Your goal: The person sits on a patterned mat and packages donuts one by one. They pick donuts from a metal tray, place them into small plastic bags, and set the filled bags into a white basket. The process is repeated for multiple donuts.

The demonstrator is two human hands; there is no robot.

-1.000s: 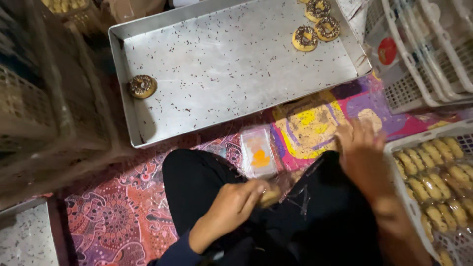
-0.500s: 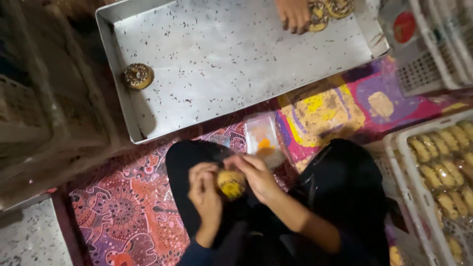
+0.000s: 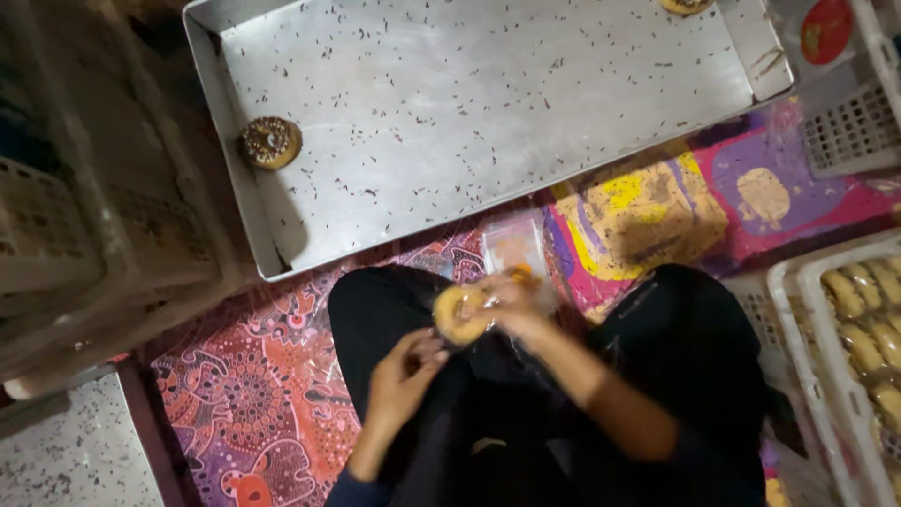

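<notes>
Sitting cross-legged on a patterned mat (image 3: 253, 394), you now hold the plain ring pastry (image 3: 460, 313) in your right hand (image 3: 511, 305) alone, where half a second ago both hands closed around it over your lap. Your left hand (image 3: 404, 371) has dropped just below and to the left of the pastry, its fingers loosely curled and holding nothing. The other person's hand that reached into the far corner of the metal tray (image 3: 488, 122) is gone from view.

On the tray's left side a sprinkle-topped doughnut (image 3: 270, 142) lies flat by the wall, as before. The pastry in your grip is round, so it has no long axis to speak of; its broad face tilts up toward the camera, its hole blurred by motion. Your right fingers pinch its right edge, thumb side hidden. It sits above your knees, just in front of a small clear container with orange filling (image 3: 514, 246) on the mat. At the far right, a white crate (image 3: 798, 310) holds rows of pale, unglazed pastries (image 3: 868, 319).
</notes>
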